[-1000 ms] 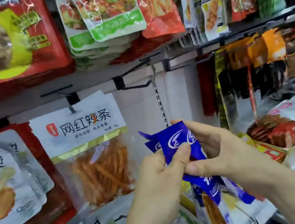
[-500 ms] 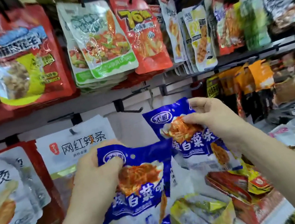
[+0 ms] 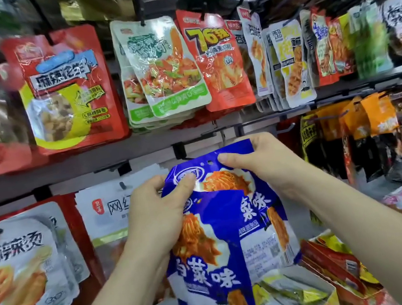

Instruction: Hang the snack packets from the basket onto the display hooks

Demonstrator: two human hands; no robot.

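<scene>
Display wall (image 3: 62, 187) — hooks (image 3: 140, 2) crowded with packets (image 3: 70, 94).

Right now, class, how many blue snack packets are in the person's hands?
2. The rear blue packet is higher, its top pinched by the right hand. The front blue packet overlaps it lower down, gripped by the left hand. Others may hide behind.

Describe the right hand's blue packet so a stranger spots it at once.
Find the grey shelf rail crossing the display; just below, two hands hold overlapping blue packets. The right hand pinches the top edge of the rear blue packet, higher than the front blue packet in the left hand, its punched hang hole showing.
</scene>
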